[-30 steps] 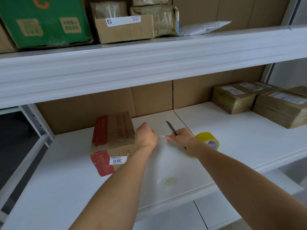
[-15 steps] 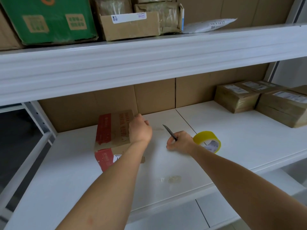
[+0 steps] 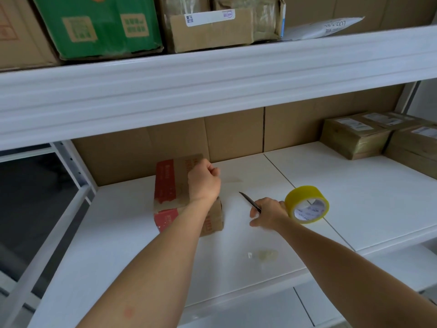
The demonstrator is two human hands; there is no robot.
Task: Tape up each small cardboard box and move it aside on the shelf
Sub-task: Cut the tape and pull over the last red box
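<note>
Left of the frame's centre, a red-and-brown cardboard box (image 3: 175, 195) sits on the white shelf (image 3: 354, 197), and the left hand (image 3: 204, 182) rests on its top right side with fingers curled into a fist, nothing visibly held. Just right of centre, the right hand (image 3: 268, 213) lies on the shelf with its fingers closed around the handle of a knife (image 3: 249, 201), blade pointing up-left. A yellow roll of tape (image 3: 307, 204) stands touching that hand's right side, and taped brown boxes (image 3: 354, 136) sit at the far right.
</note>
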